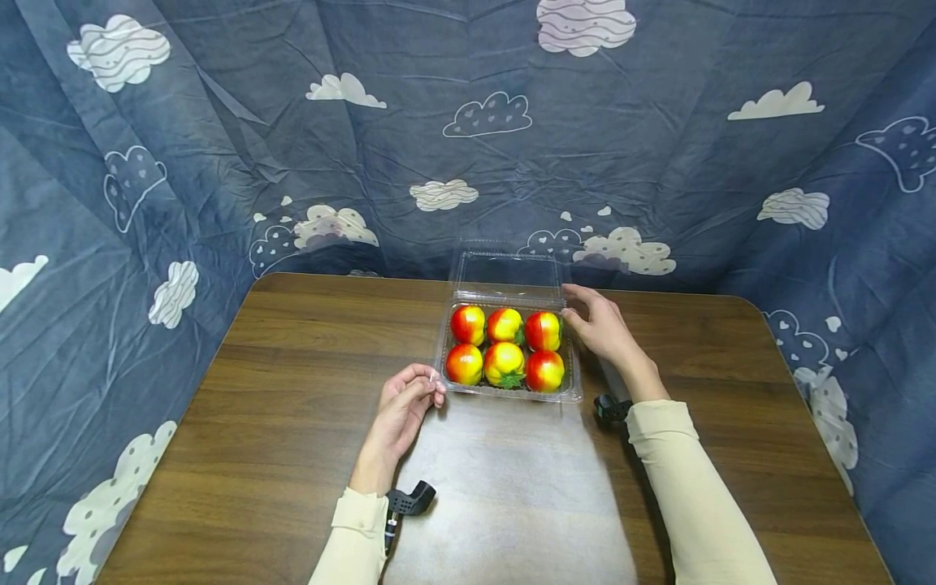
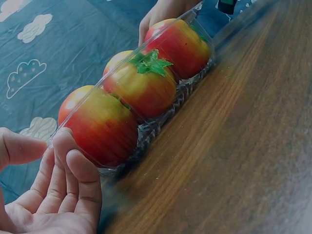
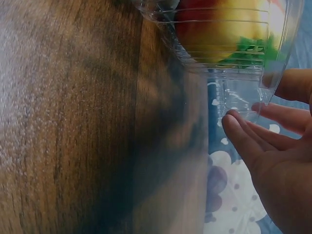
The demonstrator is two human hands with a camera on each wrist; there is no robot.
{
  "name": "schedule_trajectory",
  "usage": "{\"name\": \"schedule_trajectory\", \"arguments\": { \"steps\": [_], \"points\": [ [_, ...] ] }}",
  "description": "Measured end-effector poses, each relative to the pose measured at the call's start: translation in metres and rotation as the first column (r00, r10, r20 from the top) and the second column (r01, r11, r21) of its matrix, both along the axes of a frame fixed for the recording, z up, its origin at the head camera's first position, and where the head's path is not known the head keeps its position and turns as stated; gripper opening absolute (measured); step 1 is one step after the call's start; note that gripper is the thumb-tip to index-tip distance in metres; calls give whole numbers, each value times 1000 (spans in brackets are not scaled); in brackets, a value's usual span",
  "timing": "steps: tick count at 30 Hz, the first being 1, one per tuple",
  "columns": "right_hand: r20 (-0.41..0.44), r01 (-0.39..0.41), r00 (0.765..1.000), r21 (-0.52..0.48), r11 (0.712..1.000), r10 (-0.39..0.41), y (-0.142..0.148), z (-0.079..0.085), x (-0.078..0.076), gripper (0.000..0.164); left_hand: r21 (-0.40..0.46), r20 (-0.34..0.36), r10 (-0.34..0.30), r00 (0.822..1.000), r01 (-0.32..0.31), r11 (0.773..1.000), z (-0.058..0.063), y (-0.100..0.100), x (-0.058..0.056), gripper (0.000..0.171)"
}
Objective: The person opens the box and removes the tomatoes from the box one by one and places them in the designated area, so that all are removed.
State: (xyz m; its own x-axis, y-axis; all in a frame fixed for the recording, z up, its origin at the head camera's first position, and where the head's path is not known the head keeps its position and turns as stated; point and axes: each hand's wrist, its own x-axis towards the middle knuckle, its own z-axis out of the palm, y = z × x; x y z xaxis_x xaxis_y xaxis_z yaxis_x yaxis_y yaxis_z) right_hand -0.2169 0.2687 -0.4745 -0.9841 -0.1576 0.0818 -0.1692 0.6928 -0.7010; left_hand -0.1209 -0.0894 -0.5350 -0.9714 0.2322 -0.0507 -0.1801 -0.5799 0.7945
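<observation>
Several glossy red-and-yellow round fruits (image 1: pixel 504 362), some showing a green leafy cap (image 2: pixel 151 63), sit in two rows inside a clear plastic clamshell box (image 1: pixel 512 396). Its transparent lid (image 1: pixel 508 272) is folded back behind it. At the front left corner, my left hand (image 1: pixel 405 402) pinches the box's rim between thumb and fingertips. My right hand (image 1: pixel 603 325) is at the back right corner, by the hinge. There its thumb and extended fingers are spread at the plastic edge, seen close up with one leafy-capped fruit (image 3: pixel 219 29) in the right wrist view.
The box stands near the back edge of a brown wooden table (image 1: pixel 292 390). A dark blue cloth (image 1: pixel 409 146) with white clouds hangs behind and at the sides. Each wrist wears a black camera mount (image 1: pixel 413 499).
</observation>
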Motion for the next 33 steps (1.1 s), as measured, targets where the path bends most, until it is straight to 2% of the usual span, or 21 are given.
{"name": "schedule_trajectory", "arguments": {
  "steps": [15, 33],
  "points": [
    [45, -10, 999, 22, 1000, 9, 2, -3, 2, 55, 4, 5, 2, 1000, -2, 1000, 0, 1, 0, 24],
    [29, -21, 999, 39, 999, 20, -2, 1, 12, 56, 9, -1, 4, 1000, -4, 1000, 2, 2, 2, 23]
  ]
}}
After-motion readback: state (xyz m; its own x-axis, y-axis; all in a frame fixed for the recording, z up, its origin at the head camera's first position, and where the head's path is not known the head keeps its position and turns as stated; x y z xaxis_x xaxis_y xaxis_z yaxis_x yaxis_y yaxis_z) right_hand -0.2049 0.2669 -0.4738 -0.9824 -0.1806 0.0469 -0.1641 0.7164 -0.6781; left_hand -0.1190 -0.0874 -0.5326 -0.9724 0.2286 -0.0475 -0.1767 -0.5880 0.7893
